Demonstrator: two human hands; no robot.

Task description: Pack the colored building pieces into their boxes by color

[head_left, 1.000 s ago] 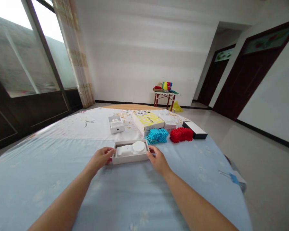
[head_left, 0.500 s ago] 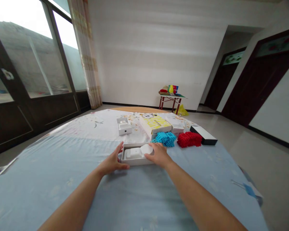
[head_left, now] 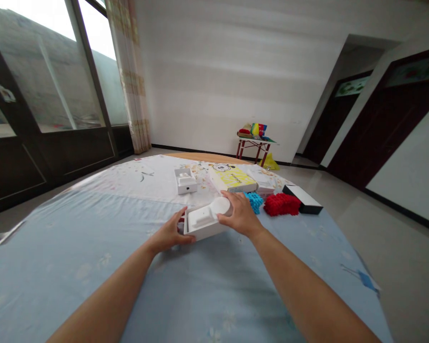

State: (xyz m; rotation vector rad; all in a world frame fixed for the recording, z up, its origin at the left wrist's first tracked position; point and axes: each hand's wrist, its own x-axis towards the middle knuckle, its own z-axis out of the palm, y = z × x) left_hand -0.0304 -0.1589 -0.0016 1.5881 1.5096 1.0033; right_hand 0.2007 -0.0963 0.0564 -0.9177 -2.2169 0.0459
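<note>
A long white open box (head_left: 210, 231) is held between my two hands, its right end raised and turned away from me. Inside it lie a white rectangular piece (head_left: 202, 216) and a white round piece (head_left: 220, 206). My left hand (head_left: 171, 232) grips the left end, thumb along the near side and fingers at the far corner. My right hand (head_left: 240, 213) wraps round the right end, its thumb close to the round piece. Past the box stands a smaller white box (head_left: 186, 186) with white contents.
Beyond my right hand are a yellow and white cartoon box (head_left: 232, 178), blue bumpy material (head_left: 254, 202), red bumpy material (head_left: 281, 205) and a black and white box (head_left: 303, 200). A flowered cloth (head_left: 186, 295) covers the table. A small side table (head_left: 255, 140) stands by the wall.
The long white box has tilted, its right end lifting and swinging away from me. My right hand has risen with it, covering part of the blue material.
</note>
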